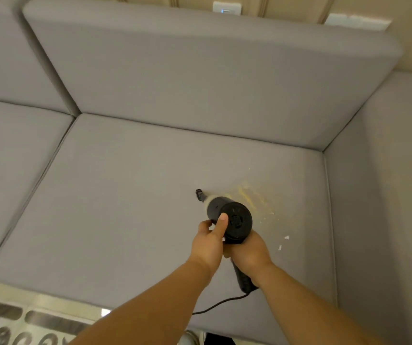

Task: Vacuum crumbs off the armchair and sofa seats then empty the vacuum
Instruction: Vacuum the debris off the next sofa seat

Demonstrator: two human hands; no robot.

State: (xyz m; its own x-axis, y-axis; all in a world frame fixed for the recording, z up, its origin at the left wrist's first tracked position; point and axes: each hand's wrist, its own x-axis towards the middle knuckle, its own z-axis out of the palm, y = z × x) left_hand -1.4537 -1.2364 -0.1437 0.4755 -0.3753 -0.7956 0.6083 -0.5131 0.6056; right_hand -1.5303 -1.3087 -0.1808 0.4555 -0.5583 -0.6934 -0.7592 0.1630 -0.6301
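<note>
A black handheld vacuum (235, 220) points down at the grey sofa seat cushion (125, 207), its narrow nozzle tip (198, 194) touching the fabric. My right hand (248, 252) grips the vacuum's handle from below. My left hand (210, 241) holds the left side of the body, thumb pressed on the round rear cap. Yellow crumbs (252, 197) lie scattered just right of the nozzle, and two white scraps (283, 242) lie farther right. A black cord (215, 306) trails from the handle over the seat's front edge.
The sofa's back cushion (200, 78) rises behind the seat and the right armrest (387, 195) walls it in. A second seat cushion (13, 150) lies to the left. A patterned floor (25, 317) shows at bottom left. Wall sockets (226, 7) sit above the backrest.
</note>
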